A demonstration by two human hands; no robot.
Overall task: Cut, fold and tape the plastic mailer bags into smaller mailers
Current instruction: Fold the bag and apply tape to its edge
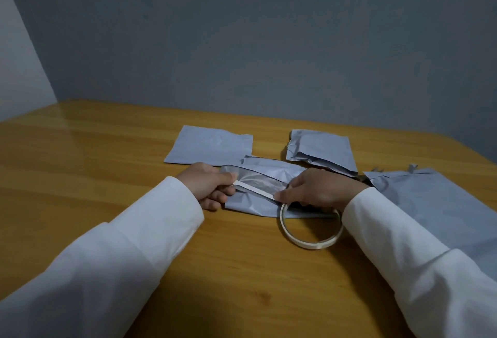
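A strip of tape [254, 190] was pinched taut between the left hand [207, 185] and right hand [318, 189] over a mailer [255, 204] on the table [80, 149]; the tape roll [310, 226] lay just beside it, with three other mailers [211, 145] nearby.

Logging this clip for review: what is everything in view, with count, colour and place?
Flat plastic mailer pieces: four, grey-blue; far left, far right, right edge, one under the hands.
White tape strip: one, stretched between both hands.
Thin tape roll ring: one, whitish, near the right wrist.
Wooden table: one, yellow-brown.
Wall: grey, behind.
Left hand: pinches the strip's end; white sleeve.
Right hand: pinches the strip; white sleeve.
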